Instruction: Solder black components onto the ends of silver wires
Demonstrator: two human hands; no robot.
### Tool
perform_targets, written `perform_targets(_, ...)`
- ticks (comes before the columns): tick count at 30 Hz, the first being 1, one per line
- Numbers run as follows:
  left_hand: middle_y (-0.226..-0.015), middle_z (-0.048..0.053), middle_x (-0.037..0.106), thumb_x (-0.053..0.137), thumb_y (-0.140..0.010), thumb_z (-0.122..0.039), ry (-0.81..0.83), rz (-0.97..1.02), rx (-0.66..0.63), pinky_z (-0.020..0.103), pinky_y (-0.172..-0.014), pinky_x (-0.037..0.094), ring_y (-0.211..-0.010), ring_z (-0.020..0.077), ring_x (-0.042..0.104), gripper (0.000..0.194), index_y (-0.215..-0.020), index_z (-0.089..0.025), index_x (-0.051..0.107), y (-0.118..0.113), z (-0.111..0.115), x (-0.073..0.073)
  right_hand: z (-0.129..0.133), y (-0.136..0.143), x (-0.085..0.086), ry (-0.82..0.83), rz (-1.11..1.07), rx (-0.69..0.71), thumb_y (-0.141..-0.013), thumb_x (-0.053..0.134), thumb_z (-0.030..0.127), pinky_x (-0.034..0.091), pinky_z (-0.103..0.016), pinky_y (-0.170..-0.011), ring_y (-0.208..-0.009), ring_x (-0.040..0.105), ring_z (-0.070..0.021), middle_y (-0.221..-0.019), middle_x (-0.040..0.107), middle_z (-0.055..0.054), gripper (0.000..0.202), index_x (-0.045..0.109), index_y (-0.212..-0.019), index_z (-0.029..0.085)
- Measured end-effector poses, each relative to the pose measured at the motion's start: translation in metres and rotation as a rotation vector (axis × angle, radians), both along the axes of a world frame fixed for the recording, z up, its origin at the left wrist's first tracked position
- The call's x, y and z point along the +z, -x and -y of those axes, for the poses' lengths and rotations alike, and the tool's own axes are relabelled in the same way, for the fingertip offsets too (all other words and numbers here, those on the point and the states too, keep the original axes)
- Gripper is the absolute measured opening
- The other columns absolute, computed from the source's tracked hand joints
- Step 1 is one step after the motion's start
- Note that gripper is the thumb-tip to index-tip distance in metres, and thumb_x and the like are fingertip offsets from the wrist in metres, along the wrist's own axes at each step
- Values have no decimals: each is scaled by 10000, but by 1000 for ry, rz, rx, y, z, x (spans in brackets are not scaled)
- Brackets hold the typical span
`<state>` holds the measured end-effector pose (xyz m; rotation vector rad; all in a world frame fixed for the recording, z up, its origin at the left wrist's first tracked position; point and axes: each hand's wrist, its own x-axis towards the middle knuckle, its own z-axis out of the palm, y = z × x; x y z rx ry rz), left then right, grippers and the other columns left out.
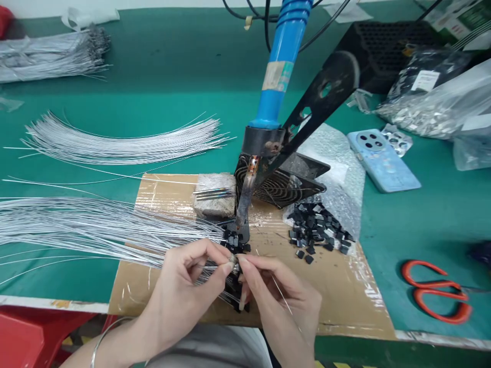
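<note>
In the head view my left hand (pixel 192 286) is closed in a pinch, thumb against index finger, on a small piece too hidden to name. The fingertips of my right hand (pixel 280 296) meet it there, also pinched. A thin wire (pixel 283 296) runs through my right hand's fingers. Just above hangs the dark tip of a blue-handled soldering iron (pixel 286 56), clamped pointing down in a black metal stand (pixel 326 92). Beneath and left of my hands lies a bundle of thin grey wires (pixel 95 222), with small black pieces (pixel 232 239) at its right ends.
Cardboard (pixel 345 301) covers the green table (pixel 184 107). Around the iron are a whitish block (pixel 215 204), a black fan (pixel 284 186) and a heap of black pieces (pixel 318 225). A phone (pixel 385 161) and orange-handled scissors (pixel 441 304) lie right; another wire bundle (pixel 126 148) lies behind.
</note>
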<state>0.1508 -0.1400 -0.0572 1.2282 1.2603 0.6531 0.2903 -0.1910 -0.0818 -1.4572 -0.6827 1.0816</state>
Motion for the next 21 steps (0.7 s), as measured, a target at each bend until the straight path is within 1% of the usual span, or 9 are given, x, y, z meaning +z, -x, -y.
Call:
perform_targets(3, -867, 48, 769, 672, -907, -220, -7, -11, -18, 251, -623, 477, -754, 154, 682, 163, -756, -178, 714, -2, -2, 2, 3, -2, -4, -36, 120, 29, -959, 733, 314, 450, -237, -485, -500, 555, -107, -663, 627, 26, 125, 831, -906, 256)
perform_targets(6, -842, 49, 768, 671, -889, -206, -29, -20, -6, 247, -616, 477, -715, 145, 665, 152, -744, -174, 703, -4, -4, 2, 5, -6, -8, -112, 269, 69, -1069, 527, 367, 448, -273, -556, -600, 532, -136, -755, 557, 10, 301, 805, -1126, 266)
perform_targets(8, -840, 55, 767, 672, -879, -210, -40, -29, 6, 248, -599, 475, -704, 147, 666, 147, -739, -173, 697, -5, -6, 2, 6, -8, -8, -126, 287, 80, -1107, 393, 388, 445, -287, -591, -653, 520, -154, -788, 515, 8, 403, 752, -1249, 273)
perform_targets(11, -834, 62, 769, 673, -864, -216, -52, -31, 10, 255, -629, 500, -726, 159, 683, 143, -731, -170, 697, -6, -9, 0, 8, -9, -6, -61, 265, 60, -1110, 380, 374, 400, -280, -594, -644, 499, -153, -738, 527, 36, 344, 648, -1308, 286)
perform_targets(13, -839, 65, 773, 674, -855, -215, -62, -41, 13, 258, -658, 516, -754, 166, 701, 137, -729, -167, 701, -7, -11, -1, 9, -11, -4, -25, 254, 29, -1099, 415, 344, 371, -277, -590, -620, 486, -146, -697, 533, 58, 223, 579, -1236, 280)
perform_targets(15, -848, 68, 778, 673, -850, -216, -67, -58, 20, 256, -668, 520, -767, 169, 712, 135, -729, -164, 703, -8, -13, -1, 10, -15, -2, 0, 290, 23, -1089, 434, 329, 348, -281, -592, -613, 456, -136, -704, 507, 57, 146, 541, -1020, 258)
perform_targets(18, -838, 67, 777, 668, -844, -232, -74, -84, 25, 257, -651, 514, -743, 168, 709, 143, -723, -163, 697, -9, -17, 0, 7, -22, -1, 7, 393, 103, -1087, 449, 328, 334, -286, -593, -609, 407, -134, -707, 424, 44, 329, 418, -771, 238)
perform_targets(19, -832, 66, 776, 666, -842, -238, -76, -92, 24, 259, -645, 512, -731, 168, 704, 143, -724, -164, 697, -10, -18, 0, 6, -23, -1, -10, 418, 133, -1083, 460, 323, 358, -284, -613, -622, 424, -137, -717, 433, 38, 344, 414, -753, 237)
perform_targets(21, -824, 64, 775, 665, -837, -244, -73, -104, 26, 265, -638, 509, -716, 169, 697, 137, -728, -167, 697, -11, -21, 1, 3, -23, 0, -68, 451, 149, -1064, 502, 297, 438, -287, -709, -731, 546, -153, -803, 544, 12, 297, 471, -775, 236)
